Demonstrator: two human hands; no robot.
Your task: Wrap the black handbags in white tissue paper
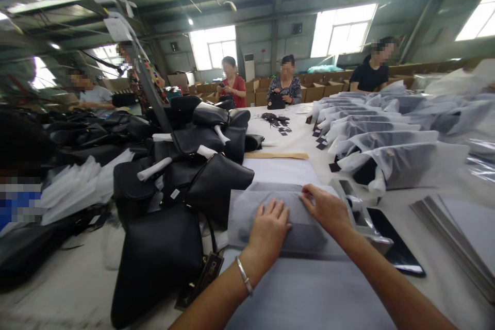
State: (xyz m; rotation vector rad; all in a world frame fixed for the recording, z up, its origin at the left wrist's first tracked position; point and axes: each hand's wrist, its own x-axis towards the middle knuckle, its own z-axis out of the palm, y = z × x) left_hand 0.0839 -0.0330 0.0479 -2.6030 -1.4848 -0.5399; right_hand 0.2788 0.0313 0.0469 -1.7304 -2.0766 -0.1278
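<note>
A translucent white sheet [242, 216] covers a dark flat item in front of me, on top of white paper [309, 289]. My left hand [269, 228] lies on the sheet with its fingers spread, pressing it down and gripping nothing. To its right, my right hand [327, 209] pinches the sheet's upper edge between thumb and fingers. What lies under the sheet shows only as a dark shape. A black bag [158, 258] with a dark hang tag [209, 273] stands just left of the sheet.
Black bags [216, 185] are piled at the left, beside a metal pole [149, 82]. Wrapped bags [406, 160] line the right side. A tape dispenser [358, 211], a dark phone-like slab [398, 242] and stacked sheets [460, 237] lie right. Several people are across the table.
</note>
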